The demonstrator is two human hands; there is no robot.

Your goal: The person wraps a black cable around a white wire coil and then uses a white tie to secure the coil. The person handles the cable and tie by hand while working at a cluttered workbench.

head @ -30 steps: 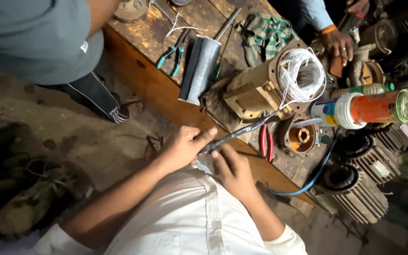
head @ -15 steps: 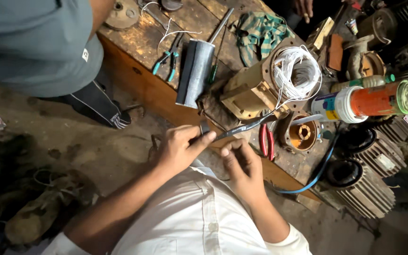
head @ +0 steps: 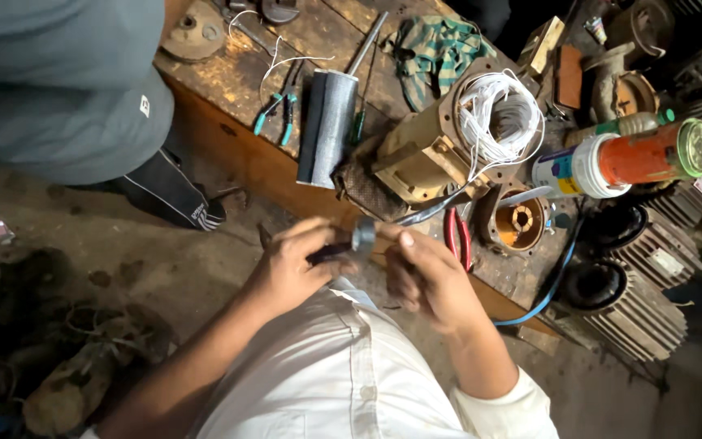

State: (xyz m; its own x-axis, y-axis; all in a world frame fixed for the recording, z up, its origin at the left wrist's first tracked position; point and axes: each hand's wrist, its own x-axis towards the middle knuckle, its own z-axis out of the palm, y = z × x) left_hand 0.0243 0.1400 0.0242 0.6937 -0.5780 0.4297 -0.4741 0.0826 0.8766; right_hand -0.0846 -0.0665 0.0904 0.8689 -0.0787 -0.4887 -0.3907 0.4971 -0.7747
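Observation:
My left hand pinches a small dark tool just in front of the wooden bench's edge. The tool's tip meets the end of a grey flat sleeve. My right hand is curled beside it, with the thumb pressed on that sleeve end. The sleeve runs back to a brass-coloured motor housing on the bench, which is filled with white winding wires. Red-handled pliers lie just beyond my right hand.
Another person in a grey shirt stands at the left of the bench. On it lie a rolled grey sheet, teal-handled pliers, a green checked cloth and an orange jar. Finned motor housings and a blue hose crowd the right.
My hands have drawn closer together and nearer to me. The sleeve end, earlier laid flat between them, now stands up between thumb and tool.

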